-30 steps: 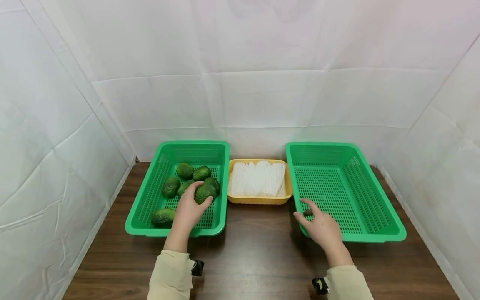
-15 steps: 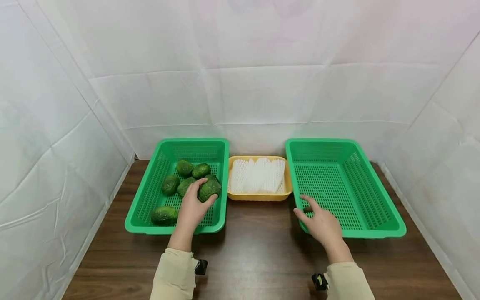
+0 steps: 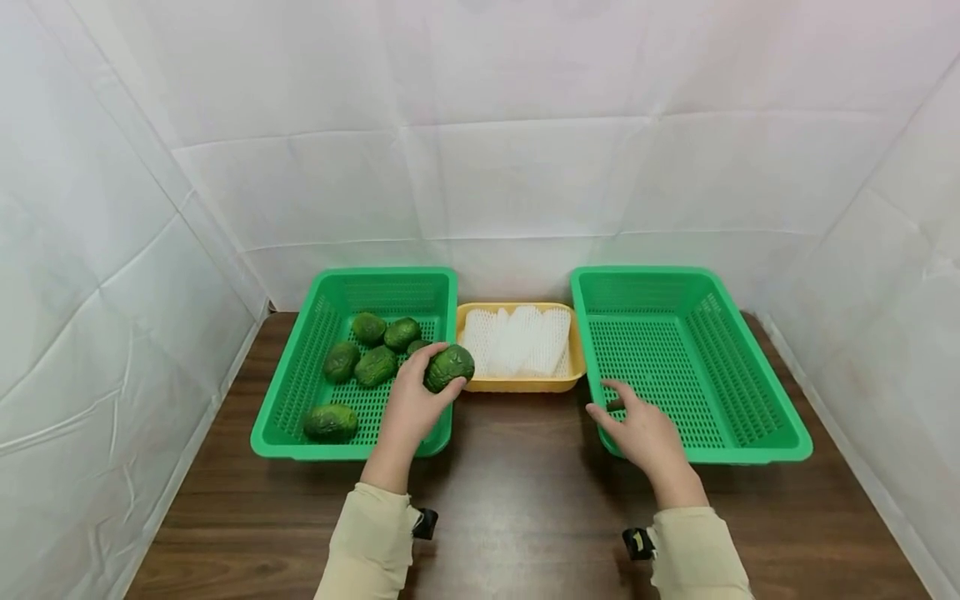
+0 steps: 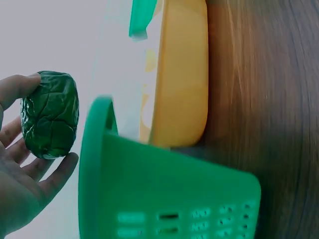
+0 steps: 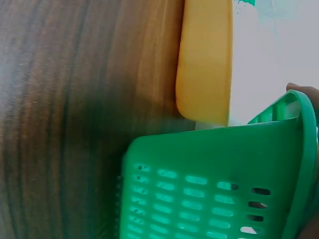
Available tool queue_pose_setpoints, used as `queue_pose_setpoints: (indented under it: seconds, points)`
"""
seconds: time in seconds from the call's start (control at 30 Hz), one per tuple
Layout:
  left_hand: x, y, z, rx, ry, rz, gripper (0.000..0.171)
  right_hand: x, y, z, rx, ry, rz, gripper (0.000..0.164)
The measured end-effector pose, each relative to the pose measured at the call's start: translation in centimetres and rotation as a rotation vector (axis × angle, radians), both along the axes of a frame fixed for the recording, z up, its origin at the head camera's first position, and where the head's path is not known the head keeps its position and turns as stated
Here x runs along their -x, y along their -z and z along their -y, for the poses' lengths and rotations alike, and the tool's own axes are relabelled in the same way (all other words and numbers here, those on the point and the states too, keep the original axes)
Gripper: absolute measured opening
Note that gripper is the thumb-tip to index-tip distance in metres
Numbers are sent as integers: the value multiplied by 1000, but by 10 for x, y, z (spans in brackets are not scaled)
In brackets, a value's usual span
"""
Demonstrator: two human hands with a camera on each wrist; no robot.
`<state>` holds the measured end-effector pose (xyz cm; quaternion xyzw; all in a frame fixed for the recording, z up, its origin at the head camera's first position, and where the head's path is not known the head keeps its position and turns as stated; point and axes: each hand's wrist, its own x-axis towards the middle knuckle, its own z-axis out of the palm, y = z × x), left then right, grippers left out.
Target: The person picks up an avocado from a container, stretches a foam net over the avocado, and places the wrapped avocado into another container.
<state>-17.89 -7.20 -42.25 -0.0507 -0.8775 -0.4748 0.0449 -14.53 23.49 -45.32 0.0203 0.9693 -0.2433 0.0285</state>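
Observation:
My left hand point(image 3: 414, 408) holds a dark green, wrinkled avocado point(image 3: 450, 368) over the right rim of the left green basket point(image 3: 322, 452). In the left wrist view the avocado point(image 4: 50, 114) sits between thumb and fingers, above the rim. Several more avocados point(image 3: 377, 367) lie in that basket, one of them partly behind my left hand. My right hand point(image 3: 647, 437) rests at the near left corner of the right green basket point(image 3: 750, 455), fingers relaxed and spread over its rim. In the right wrist view only a bit of this hand shows, past the rim.
Between the baskets stands a yellow tray point(image 3: 521, 385) with white foam net sleeves point(image 3: 517, 342) in it. Everything stands on a dark wooden table point(image 3: 517, 483). White sheeting point(image 3: 525, 183) encloses the back and sides.
My left hand has lifted the avocado from among the others and carried it right to the basket's rim. The right hand stays by its basket. The head view has tilted slightly.

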Motion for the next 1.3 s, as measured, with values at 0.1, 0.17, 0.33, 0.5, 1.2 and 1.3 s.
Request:
queue_pose_setpoints:
  seconds: [0.1, 0.17, 0.33, 0.5, 1.2, 1.3]
  points:
    - [1, -1, -8, -10, 23, -15, 54, 3, -4, 2, -3, 8, -13, 77]
    - [1, 0, -13, -6, 43, -24, 54, 6, -6, 6, 0, 26, -27, 74]
    - [1, 5, -24, 14, 80, -28, 53, 16, -7, 20, 60, 60, -65, 61]
    - [-1, 8, -30, 21, 92, -11, 52, 25, -3, 34, 134, 80, -126, 57]
    - [-13, 25, -58, 137, 243, -71, 50, 26, 6, 35, 43, 97, -177, 46]
    - [-14, 30, -63, 152, 250, -54, 49, 27, 6, 34, 59, 103, -163, 46]
